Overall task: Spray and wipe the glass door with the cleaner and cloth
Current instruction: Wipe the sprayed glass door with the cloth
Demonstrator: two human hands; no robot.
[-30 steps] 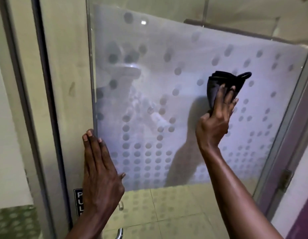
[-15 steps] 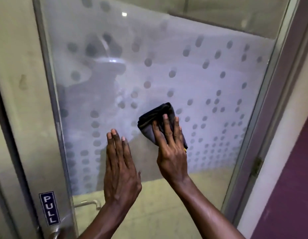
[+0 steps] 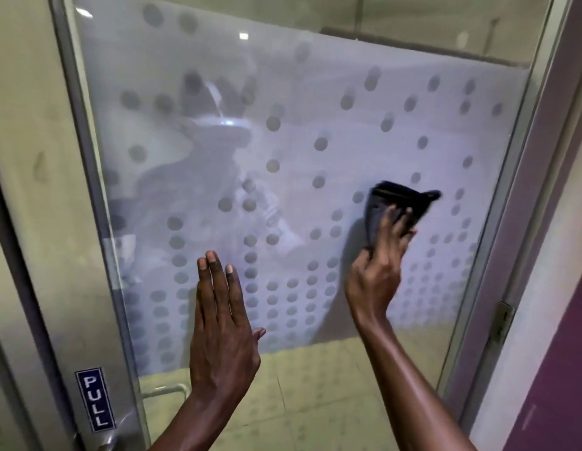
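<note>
At the door: a person's two bare hands are up against a glass door (image 3: 315,151) seen from head height.
Door: a tall pane in a metal frame (image 3: 88,196); most of it carries a frosted film printed with grey dots, with a clear strip above and a clear strip below through which pale floor tiles show.
Cloth: a dark, bunched cloth (image 3: 397,203) lies against the frosted film in the right half of the pane, about mid-height, one corner sticking out to the right.
Right hand (image 3: 377,275): reaches up from the lower right; its fingers (image 3: 394,219) are spread over the cloth's lower part and press it to the glass, with the thumb curled under the cloth's lower edge. The fingertips are motion-blurred.
Left hand (image 3: 221,323): laid flat on the glass low in the middle, palm to the pane, fingers straight, close together and pointing up, thumb out to the right; it has hold of nothing.
Spacing: the two hands are apart, the left lower than the right and nearer the handle side.
Sign: a blue "PULL" label (image 3: 95,398) runs down the frame at lower left.
Handle: a metal handle (image 3: 166,390) shows just right of the sign, partly hidden by the left wrist.
Hinge: a metal hinge (image 3: 501,320) sits on the right jamb, beside a purple wall (image 3: 563,353).
Cleaner: I cannot see it from this view.
</note>
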